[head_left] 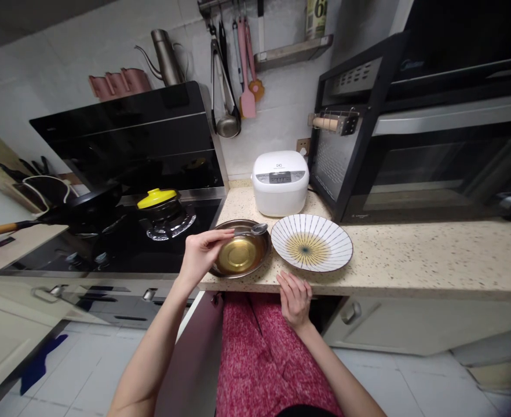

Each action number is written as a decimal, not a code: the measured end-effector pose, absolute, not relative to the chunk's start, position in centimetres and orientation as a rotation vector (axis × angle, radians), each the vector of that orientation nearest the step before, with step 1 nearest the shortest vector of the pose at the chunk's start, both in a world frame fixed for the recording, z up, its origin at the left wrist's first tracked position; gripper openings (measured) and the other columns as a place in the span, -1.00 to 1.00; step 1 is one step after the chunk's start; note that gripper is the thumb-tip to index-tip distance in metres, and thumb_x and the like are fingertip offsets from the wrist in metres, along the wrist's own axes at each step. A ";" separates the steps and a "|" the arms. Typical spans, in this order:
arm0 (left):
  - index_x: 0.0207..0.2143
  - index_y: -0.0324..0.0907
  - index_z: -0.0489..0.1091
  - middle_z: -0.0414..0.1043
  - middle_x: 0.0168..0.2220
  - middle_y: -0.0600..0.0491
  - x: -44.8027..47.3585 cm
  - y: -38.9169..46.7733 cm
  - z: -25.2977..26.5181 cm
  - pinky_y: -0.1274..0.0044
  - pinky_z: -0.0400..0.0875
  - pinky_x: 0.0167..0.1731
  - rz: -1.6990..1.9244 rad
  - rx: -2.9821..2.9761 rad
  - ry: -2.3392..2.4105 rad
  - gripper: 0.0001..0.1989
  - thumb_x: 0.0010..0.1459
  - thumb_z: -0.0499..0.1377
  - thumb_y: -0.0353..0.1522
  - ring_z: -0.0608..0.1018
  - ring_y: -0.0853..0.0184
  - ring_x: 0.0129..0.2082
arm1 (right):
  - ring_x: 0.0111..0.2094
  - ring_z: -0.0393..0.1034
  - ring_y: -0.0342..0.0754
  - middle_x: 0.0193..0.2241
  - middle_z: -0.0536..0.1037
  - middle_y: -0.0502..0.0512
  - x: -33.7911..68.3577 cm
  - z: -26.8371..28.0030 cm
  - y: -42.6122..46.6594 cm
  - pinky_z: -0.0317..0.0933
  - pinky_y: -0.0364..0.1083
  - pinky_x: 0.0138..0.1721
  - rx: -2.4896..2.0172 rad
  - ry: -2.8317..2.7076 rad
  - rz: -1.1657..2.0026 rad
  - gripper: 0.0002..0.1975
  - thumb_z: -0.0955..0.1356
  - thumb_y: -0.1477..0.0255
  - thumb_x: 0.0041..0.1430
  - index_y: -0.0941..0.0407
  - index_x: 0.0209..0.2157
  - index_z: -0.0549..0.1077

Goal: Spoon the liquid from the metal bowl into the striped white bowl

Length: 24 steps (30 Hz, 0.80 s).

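Pinched in my left hand point(201, 255) is a metal spoon point(259, 229), held level with its bowl pointing right. The spoon hangs over a round metal bowl point(262, 260) that contains a clear yellowish liquid point(238, 253). My right hand point(296, 296) rests at the counter's front edge, fingers stretched out and lying flat. Just beyond those fingers sits a white plate point(340, 248) with dark radiating lines and a yellow-brown centre. Plate and bowl stand side by side on the counter.
Behind the plate stands a white rice cooker point(280, 188). To the left, a yellow-lidded pot point(157, 198) and a dark wok point(92, 200) sit on the black stove. A dark oven point(446, 168) stands at right. One cabinet door point(199, 359) is open below the counter.
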<state>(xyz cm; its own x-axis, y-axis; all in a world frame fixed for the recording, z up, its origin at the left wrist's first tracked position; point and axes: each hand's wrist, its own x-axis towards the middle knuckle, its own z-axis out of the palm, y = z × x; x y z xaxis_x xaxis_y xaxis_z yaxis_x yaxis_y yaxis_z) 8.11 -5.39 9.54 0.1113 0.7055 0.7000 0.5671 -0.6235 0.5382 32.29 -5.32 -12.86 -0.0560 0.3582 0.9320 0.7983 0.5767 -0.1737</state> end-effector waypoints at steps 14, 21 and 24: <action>-0.20 -0.09 0.69 0.70 -0.14 0.02 5.7 -6.2 7.0 0.38 0.70 -0.09 1.431 2.317 1.361 -0.83 0.24 0.27 -0.40 0.75 0.17 -0.16 | 0.04 0.47 -0.04 -0.05 0.69 0.05 32.1 -12.5 -5.4 -0.03 -0.03 0.27 -0.959 -1.626 -0.477 -0.44 0.26 0.52 0.34 -0.01 0.34 0.29; -0.17 -0.07 0.68 0.70 -0.15 0.03 6.1 -6.6 5.2 0.37 0.70 -0.09 1.433 2.339 1.371 -0.84 0.25 0.28 -0.39 0.75 0.17 -0.16 | 0.01 0.49 -0.03 -0.07 0.69 0.06 32.1 -12.2 -5.5 -0.02 -0.03 0.26 -0.957 -1.626 -0.476 -0.47 0.26 0.52 0.36 0.01 0.32 0.31; -0.17 -0.08 0.68 0.71 -0.15 0.03 6.3 -6.4 4.7 0.39 0.70 -0.11 1.415 2.353 1.364 -0.83 0.26 0.27 -0.40 0.75 0.18 -0.18 | 0.01 0.49 -0.03 -0.07 0.69 0.07 32.1 -12.3 -5.5 -0.01 -0.02 0.26 -0.963 -1.637 -0.470 -0.48 0.26 0.52 0.36 0.01 0.32 0.31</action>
